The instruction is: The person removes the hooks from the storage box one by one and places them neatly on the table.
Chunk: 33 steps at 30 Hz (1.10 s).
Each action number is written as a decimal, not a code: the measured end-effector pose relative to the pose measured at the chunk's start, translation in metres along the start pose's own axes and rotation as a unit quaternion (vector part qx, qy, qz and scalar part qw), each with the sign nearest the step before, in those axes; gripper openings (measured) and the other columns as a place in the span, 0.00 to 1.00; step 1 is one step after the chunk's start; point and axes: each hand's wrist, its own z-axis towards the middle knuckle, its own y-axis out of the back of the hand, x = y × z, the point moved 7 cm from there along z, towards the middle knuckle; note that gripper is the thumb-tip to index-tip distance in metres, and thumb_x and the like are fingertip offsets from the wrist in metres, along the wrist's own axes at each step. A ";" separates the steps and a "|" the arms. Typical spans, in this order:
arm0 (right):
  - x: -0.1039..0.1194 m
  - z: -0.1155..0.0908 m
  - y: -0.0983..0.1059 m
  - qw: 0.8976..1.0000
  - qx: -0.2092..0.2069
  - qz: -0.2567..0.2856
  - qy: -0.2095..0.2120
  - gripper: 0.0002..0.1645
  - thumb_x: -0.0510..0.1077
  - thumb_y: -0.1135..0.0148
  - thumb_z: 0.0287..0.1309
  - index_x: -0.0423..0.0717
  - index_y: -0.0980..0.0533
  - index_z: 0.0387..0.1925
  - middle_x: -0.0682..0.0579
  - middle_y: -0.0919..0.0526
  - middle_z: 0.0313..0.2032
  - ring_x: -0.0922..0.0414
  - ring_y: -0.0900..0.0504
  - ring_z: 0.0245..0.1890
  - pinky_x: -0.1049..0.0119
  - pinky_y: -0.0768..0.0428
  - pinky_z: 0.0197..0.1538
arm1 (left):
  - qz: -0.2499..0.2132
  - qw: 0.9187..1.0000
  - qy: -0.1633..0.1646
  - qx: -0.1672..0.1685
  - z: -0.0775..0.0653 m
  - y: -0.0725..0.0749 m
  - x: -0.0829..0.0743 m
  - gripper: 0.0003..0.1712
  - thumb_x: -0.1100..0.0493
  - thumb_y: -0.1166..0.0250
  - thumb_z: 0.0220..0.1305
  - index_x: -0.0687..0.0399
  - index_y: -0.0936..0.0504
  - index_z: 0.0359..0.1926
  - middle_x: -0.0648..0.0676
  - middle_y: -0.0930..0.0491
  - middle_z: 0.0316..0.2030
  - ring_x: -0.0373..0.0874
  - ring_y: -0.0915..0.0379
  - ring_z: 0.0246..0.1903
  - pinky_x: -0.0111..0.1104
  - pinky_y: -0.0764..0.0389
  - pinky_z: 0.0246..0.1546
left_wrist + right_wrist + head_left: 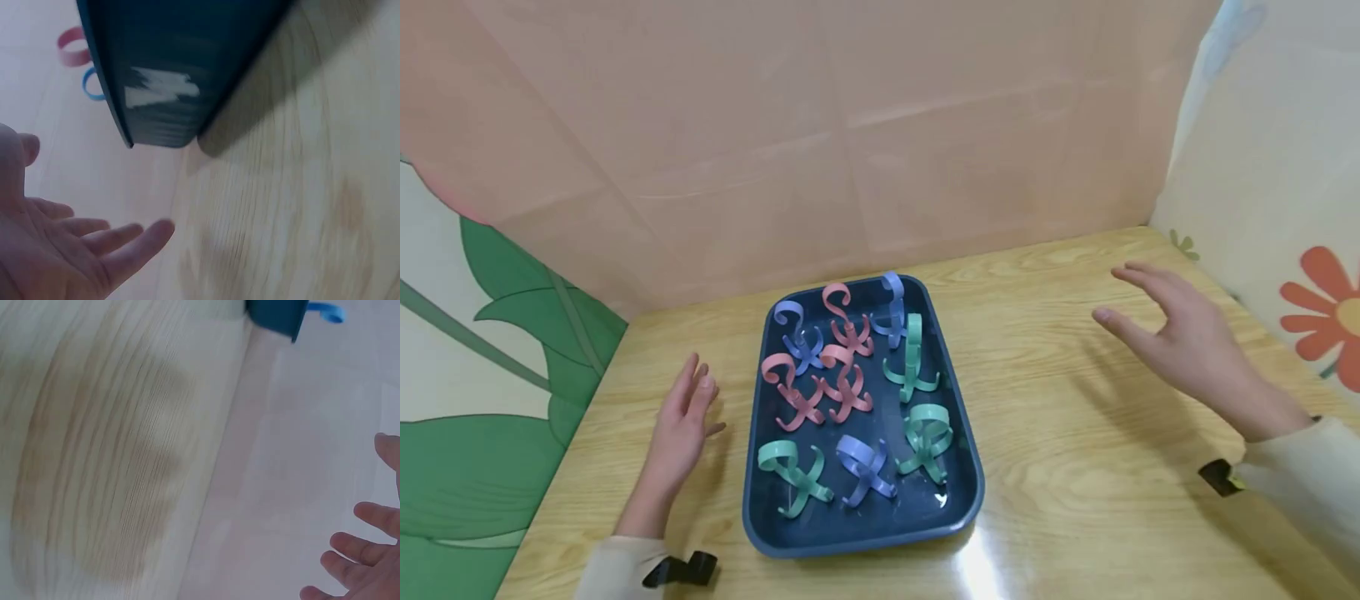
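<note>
A dark blue rectangular tray (859, 540) stands on the table with several glossy plastic figures inside, each with a curled hook on top and spread, upturned prongs. Three are pink, among them one at the back (850, 333); three are blue, one of them near the front (865, 468); three are green, including one at the front left (805, 482). My left hand (673, 437) is held beside the tray's left side, fingers extended and holding nothing. Well to the right of the tray, my right hand (1198, 350) is raised over the table, thumb and fingers apart, also holding nothing.
The wood-grain table (1045, 500) reaches back to a pinkish covering (850, 150). At the right is a pale panel with a red flower (1330, 308), at the left one with green leaves (467, 467). A torn pale label (159, 87) sticks to the tray's outside.
</note>
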 end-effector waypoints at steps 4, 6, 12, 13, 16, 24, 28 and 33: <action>0.014 -0.003 -0.004 0.999 -0.019 0.035 0.003 0.38 0.47 0.28 0.61 0.46 0.30 0.70 0.39 0.31 0.69 0.37 0.36 0.69 0.44 0.40 0.70 | -0.107 0.992 0.051 0.039 -0.002 -0.007 0.006 0.41 0.38 0.55 0.78 0.40 0.63 0.81 0.56 0.55 0.79 0.60 0.46 0.73 0.47 0.18 0.48; 0.020 -0.004 -0.007 0.999 -0.017 0.052 -0.004 0.38 0.47 0.27 0.60 0.49 0.30 0.70 0.42 0.29 0.68 0.40 0.34 0.68 0.62 0.37 0.70 | -0.134 0.987 0.067 0.057 -0.002 -0.011 0.009 0.41 0.40 0.54 0.78 0.40 0.63 0.81 0.56 0.54 0.79 0.59 0.45 0.73 0.45 0.17 0.47; 0.039 -0.008 -0.016 0.992 -0.006 0.128 -0.015 0.38 0.41 0.24 0.55 0.53 0.27 0.67 0.47 0.25 0.65 0.57 0.27 0.64 0.87 0.32 0.53 | -0.154 0.978 0.097 0.097 0.004 -0.027 0.013 0.44 0.39 0.49 0.77 0.41 0.63 0.81 0.56 0.51 0.78 0.59 0.44 0.72 0.50 0.18 0.49; 0.044 -0.008 -0.018 0.989 -0.006 0.145 -0.011 0.38 0.39 0.24 0.54 0.51 0.26 0.66 0.48 0.24 0.64 0.60 0.26 0.63 0.85 0.30 0.53 | -0.154 0.978 0.101 0.099 0.005 -0.028 0.013 0.44 0.40 0.49 0.77 0.41 0.62 0.81 0.56 0.50 0.78 0.60 0.44 0.72 0.50 0.18 0.49; 0.057 -0.010 -0.024 0.981 0.001 0.195 0.006 0.36 0.33 0.25 0.54 0.45 0.25 0.64 0.50 0.22 0.62 0.64 0.25 0.60 0.80 0.27 0.55 | -0.156 0.976 0.111 0.102 0.006 -0.032 0.014 0.42 0.42 0.49 0.78 0.43 0.60 0.81 0.57 0.49 0.78 0.61 0.45 0.72 0.51 0.18 0.48; 0.086 -0.017 -0.042 0.952 0.061 0.298 0.022 0.35 0.27 0.30 0.56 0.38 0.28 0.65 0.49 0.21 0.60 0.57 0.23 0.60 0.69 0.22 0.53 | -0.167 0.972 0.120 0.110 0.007 -0.038 0.015 0.37 0.50 0.50 0.80 0.42 0.56 0.81 0.56 0.48 0.78 0.62 0.42 0.71 0.49 0.17 0.46; 0.099 -0.020 -0.050 0.937 0.087 0.336 0.031 0.35 0.25 0.31 0.55 0.37 0.29 0.65 0.44 0.22 0.61 0.56 0.22 0.60 0.66 0.21 0.54 | -0.173 0.971 0.119 0.116 0.007 -0.040 0.014 0.36 0.49 0.51 0.80 0.41 0.53 0.81 0.56 0.46 0.77 0.61 0.38 0.69 0.45 0.16 0.45; 0.113 -0.024 -0.058 0.919 0.113 0.376 0.043 0.36 0.24 0.32 0.55 0.36 0.30 0.66 0.41 0.23 0.62 0.55 0.21 0.60 0.64 0.21 0.55 | -0.178 0.970 0.119 0.115 0.008 -0.043 0.014 0.33 0.48 0.51 0.80 0.42 0.48 0.80 0.58 0.39 0.74 0.59 0.35 0.68 0.42 0.16 0.44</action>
